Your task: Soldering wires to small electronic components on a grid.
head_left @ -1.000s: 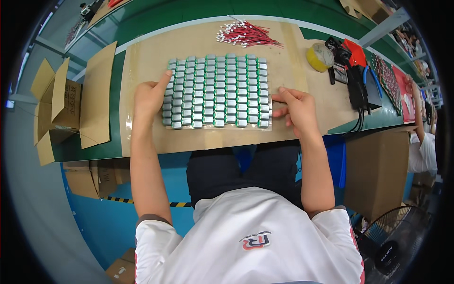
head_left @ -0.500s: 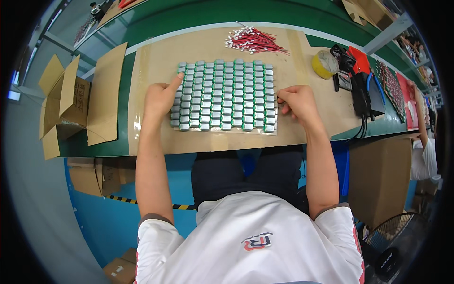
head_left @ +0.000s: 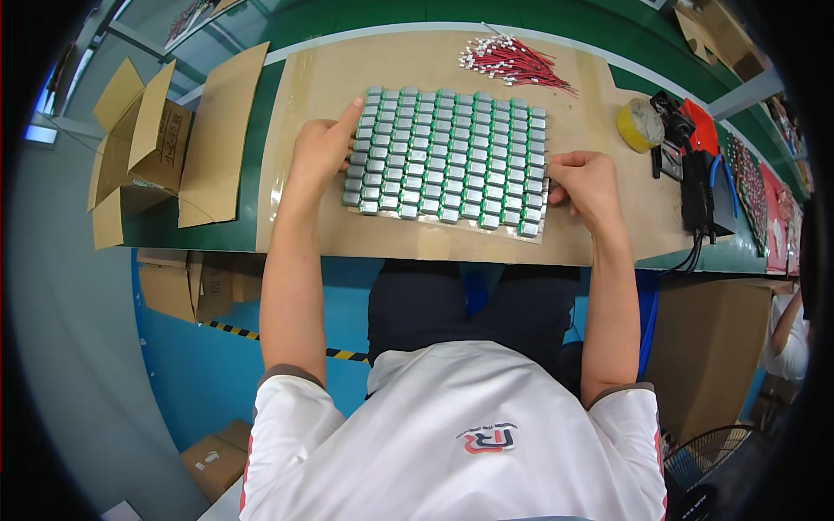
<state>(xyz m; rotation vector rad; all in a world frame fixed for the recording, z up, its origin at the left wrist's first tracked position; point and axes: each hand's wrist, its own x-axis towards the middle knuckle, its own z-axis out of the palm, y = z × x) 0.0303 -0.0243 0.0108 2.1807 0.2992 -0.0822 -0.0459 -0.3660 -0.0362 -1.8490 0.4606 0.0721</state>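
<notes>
A sheet of small grey blocks with green edges [head_left: 452, 156], which look like little modules set in staggered rows, lies on the brown cardboard mat [head_left: 408, 247]. My left hand [head_left: 323, 152] is at its left side, thumb stretched along the far left edge and the other fingers curled against the side, partly hidden. At the right edge, my right hand [head_left: 584, 181] is closed, thumb and forefinger pinching the rim of the sheet. Beyond the blocks lies a bundle of red wires with white connectors [head_left: 517, 62].
An opened cardboard box [head_left: 161, 148] stands at the left. On the right are a yellow tape roll [head_left: 640, 126], a black device with cables [head_left: 697, 193], blue-handled pliers [head_left: 723, 178] and a red tray [head_left: 700, 128]. A fan [head_left: 708, 451] stands at the lower right.
The whole view has shifted and turned slightly, so the table appears farther right and higher. Both hands remain at the sides of the block sheet, which now looks slightly tilted.
</notes>
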